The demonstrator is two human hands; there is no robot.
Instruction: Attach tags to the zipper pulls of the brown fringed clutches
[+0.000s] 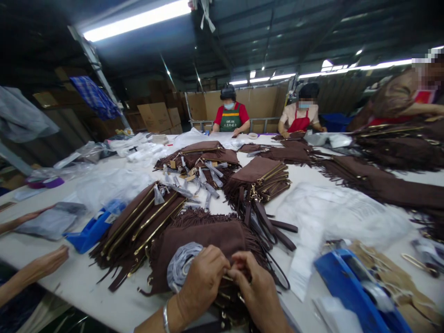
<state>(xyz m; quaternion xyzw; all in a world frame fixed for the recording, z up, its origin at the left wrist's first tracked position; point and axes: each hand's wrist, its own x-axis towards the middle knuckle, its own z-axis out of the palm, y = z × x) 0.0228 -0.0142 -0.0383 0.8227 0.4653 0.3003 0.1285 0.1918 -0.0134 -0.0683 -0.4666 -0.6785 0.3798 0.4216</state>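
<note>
Your left hand (206, 270) and right hand (255, 280) have fingers closed in a pinch — on what, I can't tell — by the near edge of the bag (211, 233) on the counter (128, 291); best work gently, keeping the roll (180, 263) clear

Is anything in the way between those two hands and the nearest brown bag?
Nothing visible: the left hand and right hand meet at the near side of the bag. A grey roll sits beside the left hand, not blocking it.
</note>
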